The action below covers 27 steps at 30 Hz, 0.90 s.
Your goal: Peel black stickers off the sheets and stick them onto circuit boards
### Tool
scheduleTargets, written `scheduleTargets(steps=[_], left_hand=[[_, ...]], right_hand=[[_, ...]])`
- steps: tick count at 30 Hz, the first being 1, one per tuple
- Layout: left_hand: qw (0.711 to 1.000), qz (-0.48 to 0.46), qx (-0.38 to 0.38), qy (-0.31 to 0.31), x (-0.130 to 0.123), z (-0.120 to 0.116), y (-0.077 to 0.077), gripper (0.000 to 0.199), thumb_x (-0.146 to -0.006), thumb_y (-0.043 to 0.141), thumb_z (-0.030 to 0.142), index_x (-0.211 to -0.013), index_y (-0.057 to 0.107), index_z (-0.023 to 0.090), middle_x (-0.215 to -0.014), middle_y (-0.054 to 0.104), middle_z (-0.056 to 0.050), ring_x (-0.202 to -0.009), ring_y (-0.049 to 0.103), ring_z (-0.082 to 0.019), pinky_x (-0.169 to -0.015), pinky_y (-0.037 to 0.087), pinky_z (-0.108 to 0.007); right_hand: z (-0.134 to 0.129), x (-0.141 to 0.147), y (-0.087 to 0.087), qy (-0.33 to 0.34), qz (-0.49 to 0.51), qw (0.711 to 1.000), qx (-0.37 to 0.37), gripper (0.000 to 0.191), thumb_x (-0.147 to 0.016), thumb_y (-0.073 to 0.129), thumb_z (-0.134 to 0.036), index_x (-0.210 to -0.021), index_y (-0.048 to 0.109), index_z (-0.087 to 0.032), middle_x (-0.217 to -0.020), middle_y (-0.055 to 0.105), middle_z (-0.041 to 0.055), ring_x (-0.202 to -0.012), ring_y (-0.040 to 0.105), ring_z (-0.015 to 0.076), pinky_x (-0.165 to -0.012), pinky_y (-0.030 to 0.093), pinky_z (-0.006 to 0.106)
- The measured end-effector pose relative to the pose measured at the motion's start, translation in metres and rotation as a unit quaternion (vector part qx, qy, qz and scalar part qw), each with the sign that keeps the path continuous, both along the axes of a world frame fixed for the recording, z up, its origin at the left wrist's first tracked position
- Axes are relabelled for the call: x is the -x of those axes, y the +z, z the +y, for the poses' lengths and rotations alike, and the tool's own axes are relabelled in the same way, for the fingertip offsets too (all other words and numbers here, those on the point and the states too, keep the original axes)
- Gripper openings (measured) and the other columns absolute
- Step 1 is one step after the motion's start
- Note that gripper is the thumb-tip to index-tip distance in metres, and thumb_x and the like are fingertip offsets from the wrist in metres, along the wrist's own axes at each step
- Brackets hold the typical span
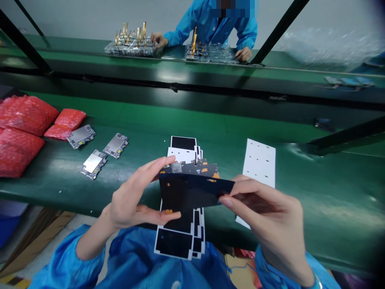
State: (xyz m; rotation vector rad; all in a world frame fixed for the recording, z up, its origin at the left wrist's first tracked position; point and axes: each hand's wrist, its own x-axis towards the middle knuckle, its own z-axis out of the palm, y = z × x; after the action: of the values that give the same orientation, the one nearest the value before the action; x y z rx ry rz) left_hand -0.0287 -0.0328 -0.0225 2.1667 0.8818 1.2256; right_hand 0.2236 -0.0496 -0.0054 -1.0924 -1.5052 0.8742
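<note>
My left hand [129,196] grips a circuit board [204,169] with orange patches, fingers on its far edge and thumb on the near one. Between thumb and forefinger, my right hand [270,208] pinches the right corner of a thin black adhesive sheet [192,192]. The sheet stands tilted over the board and hides much of it; whether the two touch I cannot tell. Below them lies a fanned stack of white-backed sheets with black panels [174,243], partly covered by my hands and the board. A white perforated sheet [261,158] lies behind my right hand.
Three circuit boards [116,145] lie on the green table [144,128] to the left, near red bubble-wrap packs [30,114]. Across the table, a co-worker's hands touch clear trays [129,49] holding parts with golden strips. Dark frame bars [279,30] cross the view.
</note>
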Motion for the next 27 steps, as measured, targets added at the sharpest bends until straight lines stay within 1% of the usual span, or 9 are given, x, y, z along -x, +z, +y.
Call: scheduleTargets(steps=[4,7,13,16,18,20,23,25,27], left_hand=[[0.999,-0.025,-0.033,-0.023,0.0,0.004,-0.005,0.104,-0.074,0.088,0.024,-0.16,0.03,0.03,-0.148,0.058,-0.011,-0.136,0.058,-0.026,-0.107,0.057,-0.033],[0.998,-0.032,-0.038,-0.035,0.0,0.006,-0.008,0.107,-0.072,0.09,0.02,-0.16,0.03,0.026,-0.15,0.056,-0.011,-0.138,0.056,-0.024,-0.11,0.055,-0.028],[0.998,-0.021,-0.047,-0.039,0.0,0.008,-0.007,0.105,-0.074,0.088,0.023,-0.16,0.029,0.025,-0.149,0.057,-0.012,-0.139,0.055,-0.024,-0.117,0.05,-0.035],[0.995,-0.004,-0.09,-0.038,0.0,0.012,-0.005,0.1,-0.078,0.086,0.025,-0.16,0.028,0.02,-0.148,0.056,-0.014,-0.138,0.056,-0.025,-0.115,0.052,-0.034],[0.99,0.03,-0.133,-0.035,0.0,0.015,-0.004,0.091,-0.08,0.083,0.023,-0.158,0.035,0.02,-0.152,0.051,-0.014,-0.137,0.056,-0.024,-0.112,0.055,-0.03],[0.983,0.087,-0.158,-0.027,0.002,0.016,-0.003,0.07,-0.083,0.079,0.02,-0.147,0.051,0.021,-0.155,0.044,-0.012,-0.137,0.056,-0.023,-0.11,0.055,-0.029],[0.972,0.162,-0.169,-0.024,0.007,0.014,0.001,0.039,-0.088,0.073,0.018,-0.126,0.067,0.019,-0.153,0.043,-0.012,-0.137,0.055,-0.024,-0.107,0.058,-0.031],[0.966,0.188,-0.174,-0.038,0.009,0.015,0.002,0.033,-0.09,0.07,0.021,-0.123,0.068,0.019,-0.149,0.045,-0.013,-0.135,0.056,-0.026,-0.101,0.062,-0.032],[0.962,0.203,-0.174,-0.063,0.009,0.028,0.001,0.032,-0.091,0.069,0.024,-0.123,0.068,0.02,-0.147,0.048,-0.013,-0.133,0.058,-0.026,-0.098,0.063,-0.034]], right_hand=[[-0.001,0.0,0.002,-0.004,0.028,0.999,0.035,0.016,-0.079,0.078,-0.012,-0.075,0.071,-0.025,-0.068,0.069,-0.0015,-0.06,0.065,0.0134,-0.047,0.053,0.022],[-0.002,-0.001,0.002,0.001,0.041,0.998,0.044,0.017,-0.079,0.078,-0.011,-0.074,0.071,-0.026,-0.068,0.069,-0.0027,-0.06,0.064,0.0112,-0.049,0.052,0.019],[-0.002,-0.004,0.0,0.004,0.03,0.999,0.037,0.017,-0.081,0.077,-0.012,-0.076,0.071,-0.027,-0.07,0.068,-0.0043,-0.06,0.062,0.0085,-0.047,0.048,0.016],[-0.001,-0.002,0.001,0.005,0.006,1.0,0.011,0.016,-0.083,0.076,-0.012,-0.077,0.069,-0.026,-0.07,0.068,-0.0042,-0.059,0.062,0.0085,-0.046,0.048,0.016],[-0.002,-0.001,0.002,0.0,-0.032,0.999,-0.017,0.016,-0.084,0.074,-0.011,-0.078,0.068,-0.025,-0.071,0.069,-0.0041,-0.06,0.064,0.0088,-0.047,0.05,0.016],[-0.002,-0.001,0.002,-0.012,-0.097,0.993,-0.06,0.015,-0.087,0.071,-0.011,-0.083,0.068,-0.024,-0.075,0.071,-0.0031,-0.064,0.066,0.0094,-0.054,0.054,0.017],[-0.003,-0.007,-0.001,-0.021,-0.217,0.967,-0.136,0.011,-0.094,0.064,-0.012,-0.091,0.068,-0.022,-0.081,0.075,-0.0002,-0.072,0.072,0.0107,-0.065,0.058,0.019],[-0.003,-0.014,-0.005,-0.045,-0.292,0.939,-0.178,0.011,-0.099,0.058,-0.015,-0.098,0.068,-0.019,-0.083,0.077,0.0019,-0.07,0.074,0.0114,-0.062,0.058,0.02],[-0.001,-0.022,-0.013,-0.095,-0.352,0.91,-0.197,0.017,-0.102,0.053,-0.02,-0.101,0.07,-0.017,-0.08,0.079,0.0035,-0.062,0.073,0.0122,-0.053,0.055,0.021]])
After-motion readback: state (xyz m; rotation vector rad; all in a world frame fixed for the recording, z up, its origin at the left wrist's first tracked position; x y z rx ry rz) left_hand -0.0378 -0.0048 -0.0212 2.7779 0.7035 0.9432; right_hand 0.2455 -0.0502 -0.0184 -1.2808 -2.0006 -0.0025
